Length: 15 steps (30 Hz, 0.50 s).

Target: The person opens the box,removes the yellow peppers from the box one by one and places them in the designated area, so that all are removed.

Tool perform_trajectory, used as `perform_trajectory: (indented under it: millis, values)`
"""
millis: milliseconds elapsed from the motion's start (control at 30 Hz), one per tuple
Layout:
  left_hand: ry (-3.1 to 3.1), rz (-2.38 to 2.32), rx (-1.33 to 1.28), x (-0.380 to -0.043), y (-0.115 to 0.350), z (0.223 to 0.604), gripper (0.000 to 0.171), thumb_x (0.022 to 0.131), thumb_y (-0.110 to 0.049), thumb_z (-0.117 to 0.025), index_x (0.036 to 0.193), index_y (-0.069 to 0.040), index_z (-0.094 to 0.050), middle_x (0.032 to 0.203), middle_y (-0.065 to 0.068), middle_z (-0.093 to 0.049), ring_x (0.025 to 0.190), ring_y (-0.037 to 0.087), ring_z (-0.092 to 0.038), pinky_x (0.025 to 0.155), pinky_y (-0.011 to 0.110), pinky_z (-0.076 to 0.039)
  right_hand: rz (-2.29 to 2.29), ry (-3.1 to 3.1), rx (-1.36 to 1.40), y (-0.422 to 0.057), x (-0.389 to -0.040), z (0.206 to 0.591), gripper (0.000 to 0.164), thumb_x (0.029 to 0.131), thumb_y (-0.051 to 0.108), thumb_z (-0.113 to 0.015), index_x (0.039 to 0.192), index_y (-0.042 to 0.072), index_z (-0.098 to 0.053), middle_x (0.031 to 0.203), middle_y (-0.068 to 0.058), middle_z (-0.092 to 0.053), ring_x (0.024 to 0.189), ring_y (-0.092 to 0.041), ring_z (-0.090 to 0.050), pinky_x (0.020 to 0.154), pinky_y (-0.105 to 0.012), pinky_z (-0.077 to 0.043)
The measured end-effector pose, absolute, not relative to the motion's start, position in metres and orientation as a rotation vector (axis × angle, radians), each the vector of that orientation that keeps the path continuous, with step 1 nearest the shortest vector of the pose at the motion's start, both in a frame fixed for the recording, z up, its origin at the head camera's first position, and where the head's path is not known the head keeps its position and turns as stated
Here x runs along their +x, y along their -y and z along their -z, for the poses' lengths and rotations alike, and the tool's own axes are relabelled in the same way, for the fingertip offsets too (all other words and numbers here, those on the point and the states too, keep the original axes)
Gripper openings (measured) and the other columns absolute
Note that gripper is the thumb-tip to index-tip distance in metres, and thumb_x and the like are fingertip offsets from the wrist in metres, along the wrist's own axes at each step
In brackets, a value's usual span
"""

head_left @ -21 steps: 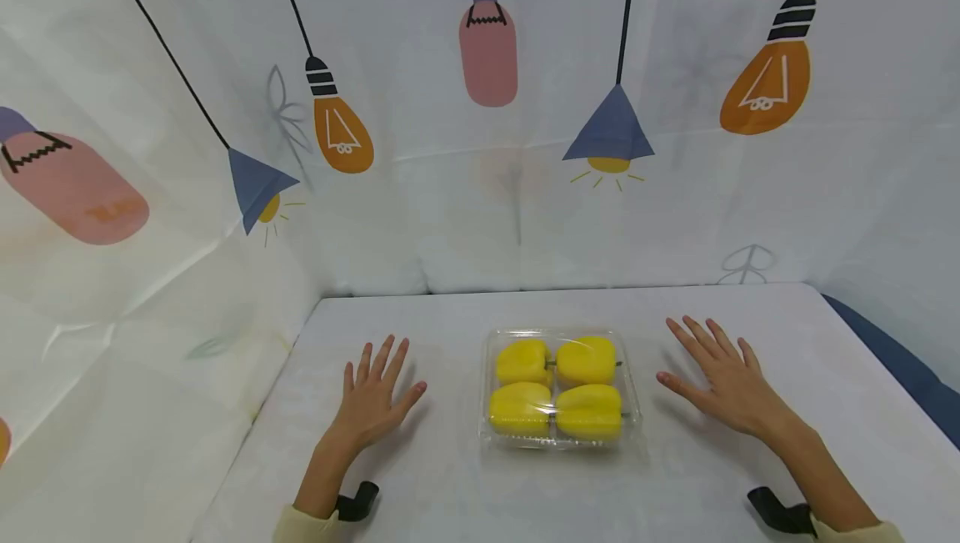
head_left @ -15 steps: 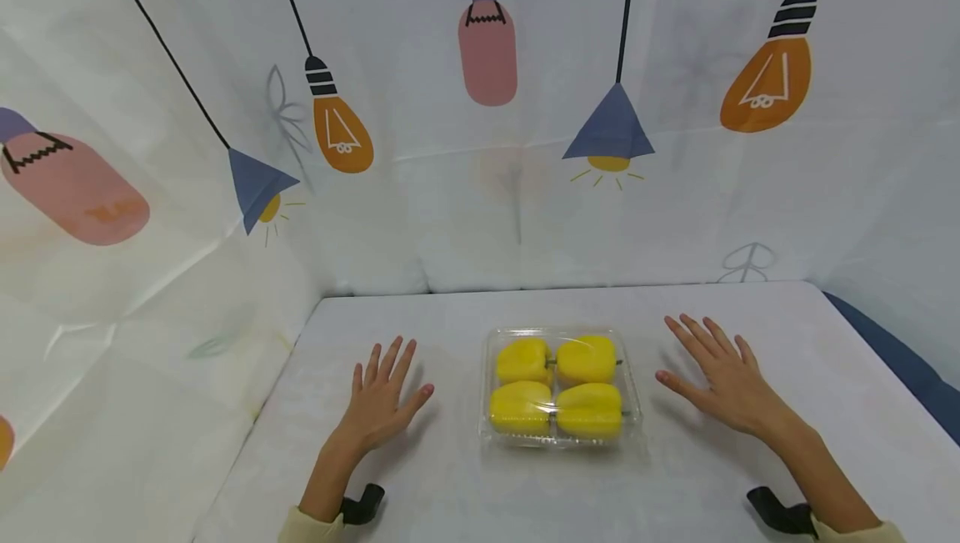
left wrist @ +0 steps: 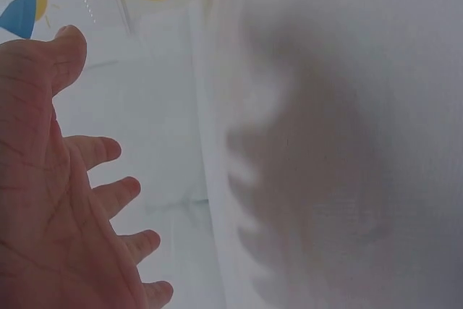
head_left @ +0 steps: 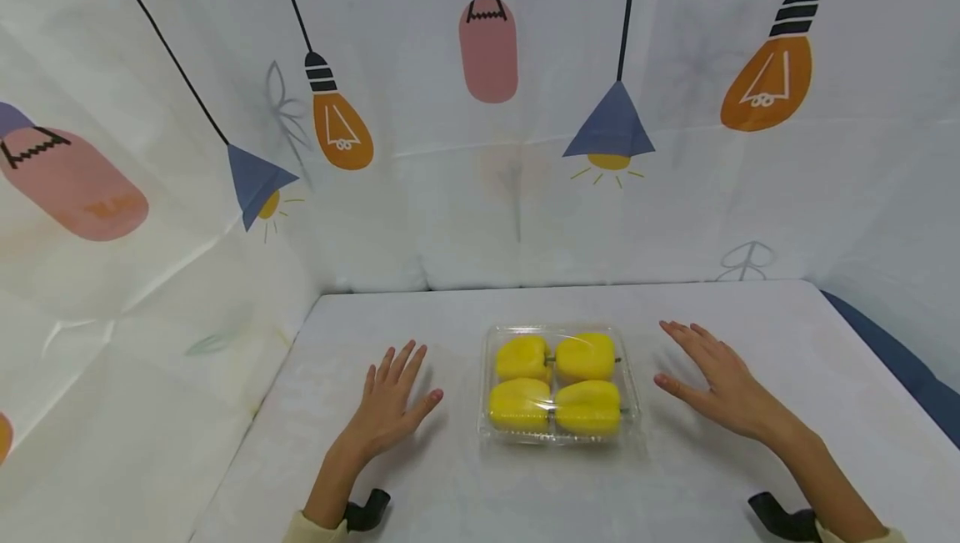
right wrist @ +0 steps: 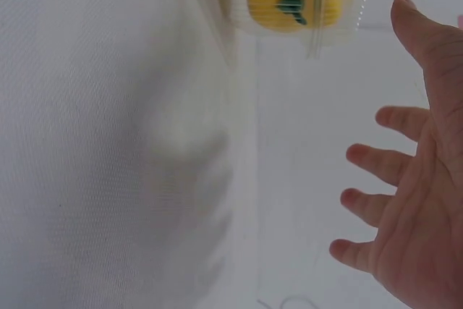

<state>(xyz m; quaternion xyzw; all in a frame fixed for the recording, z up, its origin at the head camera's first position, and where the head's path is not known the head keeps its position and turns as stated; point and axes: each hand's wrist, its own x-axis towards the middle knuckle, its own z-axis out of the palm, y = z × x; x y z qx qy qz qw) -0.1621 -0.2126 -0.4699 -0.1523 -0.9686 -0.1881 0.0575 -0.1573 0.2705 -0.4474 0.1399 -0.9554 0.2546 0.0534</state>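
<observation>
A clear plastic box (head_left: 525, 438) sits mid-table with several yellow bell peppers (head_left: 588, 408) inside, laid in two rows. Green stems show on some; one stem (right wrist: 291, 6) appears through the box wall in the right wrist view. To the left of the box, my left hand (head_left: 386, 409) hovers over the table, fingers spread and thumb toward the box. My right hand (head_left: 731, 393) is held off the box's right side, fingers extended and thumb apart. Neither hand touches the box or holds anything. Both palms (left wrist: 58, 200) show bare in the wrist views.
The white table (head_left: 442, 493) is bordered by a white cloth backdrop (head_left: 442, 218) printed with lamps and bulbs, behind and at left. Dark blue fabric (head_left: 892, 351) lies beyond the right edge. A black wrist mount (head_left: 367, 511) sticks out beside each wrist.
My left hand has moved a little right, toward the box. The right hand has turned slightly, its fingers now closer together. The box has stayed in place.
</observation>
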Motion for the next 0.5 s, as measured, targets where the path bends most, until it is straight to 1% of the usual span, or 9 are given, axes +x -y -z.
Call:
perform_trajectory:
  millis: [100, 167, 400, 500]
  values:
    - [2.927, 0.607, -0.479, -0.160, 0.210, 0.468, 0.076, 0.090, -0.063, -0.044, 0.150, -0.022, -0.024, 0.155, 0.004, -0.021, 0.142, 0.036, -0.012, 0.105, 0.065, -0.011, -0.838, 2.939, 0.411, -0.269, -0.156, 0.444, 0.082, 0.085, 0.052, -0.062, 0.150, 0.025, -0.022, 0.150, -0.020, -0.027, 0.135, -0.047, -0.019, 0.095, -0.073, -0.019]
    - [2.926, 0.627, -0.484, -0.158, 0.209, 0.468, 0.075, 0.089, -0.063, -0.045, 0.150, -0.022, -0.025, 0.155, 0.004, -0.021, 0.142, 0.035, -0.013, 0.105, 0.065, -0.012, -0.885, 2.957, 0.412, -0.267, -0.154, 0.442, 0.081, 0.085, 0.053, -0.062, 0.150, 0.024, -0.022, 0.151, -0.018, -0.027, 0.134, -0.046, -0.021, 0.094, -0.072, -0.022]
    - [2.936, 0.702, -0.478, -0.156, 0.204, 0.467, 0.074, 0.087, -0.054, -0.057, 0.148, -0.021, -0.029, 0.154, 0.003, -0.025, 0.140, 0.036, -0.019, 0.104, 0.066, -0.014, -0.968, 2.969, 0.447, -0.265, -0.149, 0.440, 0.078, 0.084, 0.054, -0.062, 0.148, 0.025, -0.027, 0.148, -0.014, -0.033, 0.132, -0.041, -0.030, 0.094, -0.068, -0.029]
    - [2.948, 0.742, -0.481, -0.154, 0.203, 0.465, 0.074, 0.087, -0.053, -0.057, 0.148, -0.022, -0.029, 0.153, 0.002, -0.027, 0.140, 0.035, -0.020, 0.106, 0.064, -0.014, -0.975, 2.968, 0.462, -0.263, -0.146, 0.441, 0.077, 0.083, 0.052, -0.064, 0.147, 0.026, -0.030, 0.146, -0.012, -0.037, 0.131, -0.040, -0.033, 0.092, -0.068, -0.031]
